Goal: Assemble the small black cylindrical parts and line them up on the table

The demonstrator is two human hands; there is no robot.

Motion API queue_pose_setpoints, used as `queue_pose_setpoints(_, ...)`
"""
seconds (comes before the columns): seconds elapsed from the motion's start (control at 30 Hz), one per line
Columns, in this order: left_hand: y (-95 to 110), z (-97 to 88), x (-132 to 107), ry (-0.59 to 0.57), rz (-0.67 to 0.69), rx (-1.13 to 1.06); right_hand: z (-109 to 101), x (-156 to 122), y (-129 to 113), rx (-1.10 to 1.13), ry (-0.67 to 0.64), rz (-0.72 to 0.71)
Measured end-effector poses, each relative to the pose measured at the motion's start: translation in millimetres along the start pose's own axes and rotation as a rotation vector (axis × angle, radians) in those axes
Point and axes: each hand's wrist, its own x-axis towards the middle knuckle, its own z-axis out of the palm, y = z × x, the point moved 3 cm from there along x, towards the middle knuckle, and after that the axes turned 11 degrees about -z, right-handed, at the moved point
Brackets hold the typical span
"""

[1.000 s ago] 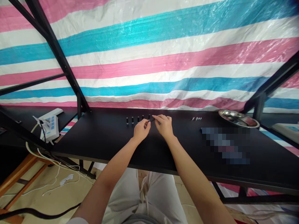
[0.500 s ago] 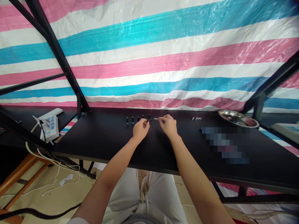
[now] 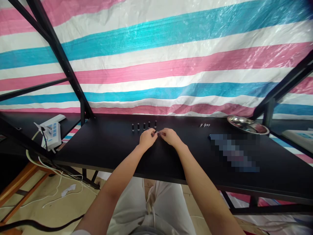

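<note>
My left hand (image 3: 147, 138) and right hand (image 3: 171, 137), fingers pinched, grip 1 small dark piece (image 3: 158, 133); 5 black cylinders (image 3: 144, 125) already stand far left, loose silvery bits (image 3: 205, 125) lie untouched far right.

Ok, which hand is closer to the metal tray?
Right. The right hand is well left of the tray; the left hand sits just past the right one, farther left.

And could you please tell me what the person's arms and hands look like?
The left hand and right hand are ungloved, and both forearms are bare. A pale sleeve edge shows high on the left arm; no sleeve shows on the right.
</note>
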Motion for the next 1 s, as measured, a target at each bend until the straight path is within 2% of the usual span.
queue_pose_setpoints(0.3,-1,-2.6,-1,-0.007,-0.070,0.092,0,0,-2,-0.015,-0.049,0.007)
queue_pose_setpoints(0.5,0,0.0,-2,-0.066,0.003,0.055,4,2,-5,0.023,-0.043,-0.043)
queue_pose_setpoints(0.7,2,0.6,-1,-0.052,0.058,0.029,2,4,-10,0.057,-0.053,-0.075)
queue_pose_setpoints(0.87,3,-0.2,-1,-0.028,0.072,0.007,0,3,-11,0.079,0.006,-0.073)
queue_pose_setpoints(1.0,3,-0.6,-2,-0.003,0.064,-0.037,-1,1,7,0.074,0.132,0.024)
